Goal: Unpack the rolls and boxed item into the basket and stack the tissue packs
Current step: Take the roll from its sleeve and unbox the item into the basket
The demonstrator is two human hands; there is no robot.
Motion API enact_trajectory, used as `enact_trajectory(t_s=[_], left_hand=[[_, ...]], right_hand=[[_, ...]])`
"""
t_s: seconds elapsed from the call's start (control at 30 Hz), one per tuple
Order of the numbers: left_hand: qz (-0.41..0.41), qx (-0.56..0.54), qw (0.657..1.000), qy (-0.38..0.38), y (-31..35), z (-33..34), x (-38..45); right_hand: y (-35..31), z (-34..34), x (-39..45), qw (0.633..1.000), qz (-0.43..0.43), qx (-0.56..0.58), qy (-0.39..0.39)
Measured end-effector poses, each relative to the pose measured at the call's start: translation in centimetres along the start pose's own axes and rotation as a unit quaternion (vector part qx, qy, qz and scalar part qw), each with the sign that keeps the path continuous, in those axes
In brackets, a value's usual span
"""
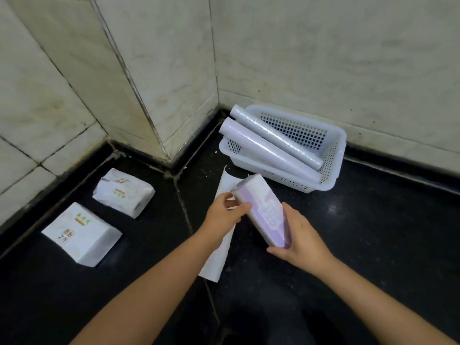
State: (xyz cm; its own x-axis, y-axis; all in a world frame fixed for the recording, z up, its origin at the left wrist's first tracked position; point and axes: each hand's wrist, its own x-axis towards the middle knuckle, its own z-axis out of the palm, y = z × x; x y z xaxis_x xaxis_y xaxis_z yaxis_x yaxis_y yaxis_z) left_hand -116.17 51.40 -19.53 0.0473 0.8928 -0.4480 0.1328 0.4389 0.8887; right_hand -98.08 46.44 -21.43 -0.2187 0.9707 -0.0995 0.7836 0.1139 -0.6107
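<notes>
Head view: dark counter (373, 245) in a tiled wall corner.
Boxed item (262, 210): purple and white, held above the counter, tilted, just in front of the basket.
Left hand (224, 212): thumb and fingers pinch the box's upper end.
Right hand (302, 241): fingers curled round the box's lower end.
Basket (333, 155): white, perforated, in the corner.
Rolls (271, 148): two, lying side by side across the basket, far ends propped on its rim.
Tissue packs: two, apart, unstacked, at left; near pack (81, 234), far pack (123, 192).
White wrapper (219, 255): flat on the counter under the hands.
</notes>
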Motion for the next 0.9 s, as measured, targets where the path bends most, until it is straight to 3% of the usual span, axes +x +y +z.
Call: enact_trajectory(t_s=[0.07,0.13,0.2,0.27,0.37,0.43,0.6,0.7,0.77,0.9], left_hand=[[0.059,0.034,0.998,0.015,0.6,-0.2,-0.4],[0.142,0.090,0.985,0.022,1.4,-0.5,-1.0],[0.238,0.147,0.960,0.013,2.4,-0.7,-1.9],[0.323,0.223,0.920,0.013,3.4,-0.8,-2.9],[0.427,0.339,0.838,0.032,4.5,-0.8,-3.9],[0.467,0.387,0.794,0.043,4.8,-0.9,-4.6],[0.440,0.513,0.736,0.023,4.0,-1.7,-4.5],[0.420,0.521,0.743,0.011,3.6,-2.0,-4.3],[0.400,0.493,0.772,0.002,3.3,-2.1,-3.8],[0.401,0.403,0.822,0.022,2.9,-2.9,-3.7]], right_hand=[[-0.1,-0.7,-0.5,0.997,-0.036,0.070,-0.021],[-0.5,-1.4,-0.5,0.981,-0.020,0.194,0.007],[-1.6,-3.0,0.1,0.946,0.026,0.317,0.064],[-3.3,-5.1,1.0,0.922,0.031,0.380,0.073],[-5.2,-7.5,2.0,0.950,0.007,0.313,-0.003],[-5.8,-7.7,2.3,0.955,0.039,0.291,-0.027],[-6.1,-6.9,2.3,0.941,0.126,0.313,-0.004],[-6.0,-6.5,2.2,0.943,0.125,0.307,-0.030],[-6.0,-6.4,2.3,0.938,0.126,0.321,-0.033],[-4.7,-7.2,2.7,0.865,0.184,0.466,0.013]])
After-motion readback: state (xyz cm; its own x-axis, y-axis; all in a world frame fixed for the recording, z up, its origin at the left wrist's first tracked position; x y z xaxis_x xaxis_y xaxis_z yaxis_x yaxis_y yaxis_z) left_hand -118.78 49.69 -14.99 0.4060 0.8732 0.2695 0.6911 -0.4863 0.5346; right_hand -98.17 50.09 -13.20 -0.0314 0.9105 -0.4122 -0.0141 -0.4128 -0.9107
